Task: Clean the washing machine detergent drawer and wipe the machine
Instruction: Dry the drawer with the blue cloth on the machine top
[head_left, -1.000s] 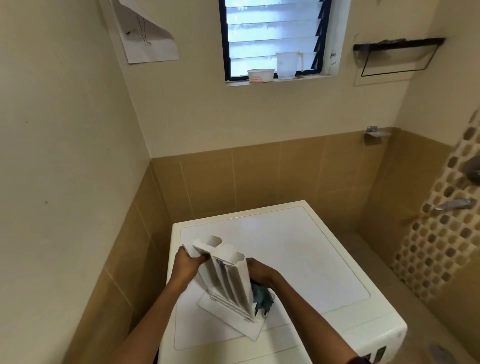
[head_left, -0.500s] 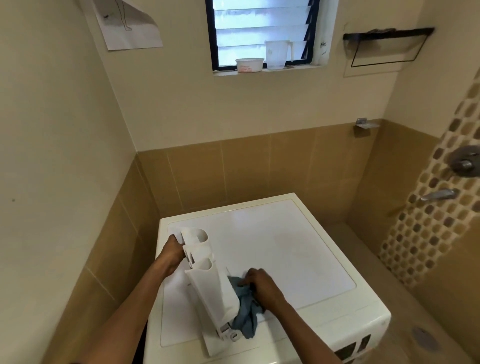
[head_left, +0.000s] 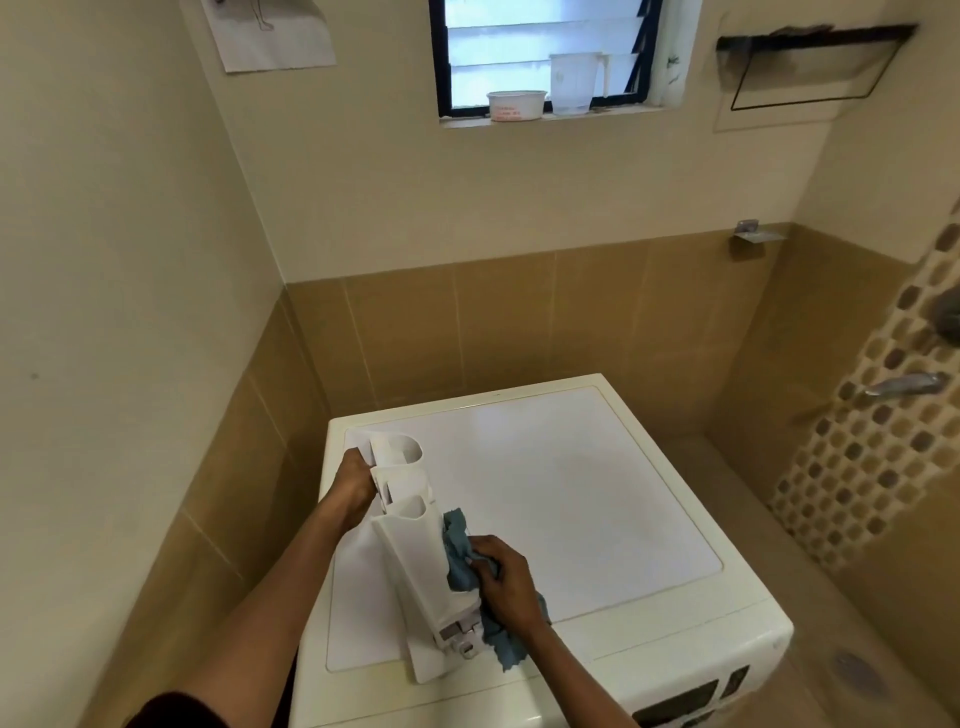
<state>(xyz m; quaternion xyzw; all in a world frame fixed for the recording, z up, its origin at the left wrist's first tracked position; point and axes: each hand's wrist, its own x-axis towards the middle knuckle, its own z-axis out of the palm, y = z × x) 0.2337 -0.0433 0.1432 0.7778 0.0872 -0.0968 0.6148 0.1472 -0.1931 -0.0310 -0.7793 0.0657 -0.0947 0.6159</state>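
I see left hand gripping drawer far end; right hand pinches cloth against its right side. Hard rub could skid tilted drawer off machine near edge.

The detergent drawer lies on its side on the left part of the washing machine top, with its front panel toward the machine's front edge. The left hand grips the drawer's rear end, near the machine's rear left corner. The right hand holds a blue cloth bunched against the drawer's right wall. On the wall above the machine, a white tub and a jug stand on the window sill.
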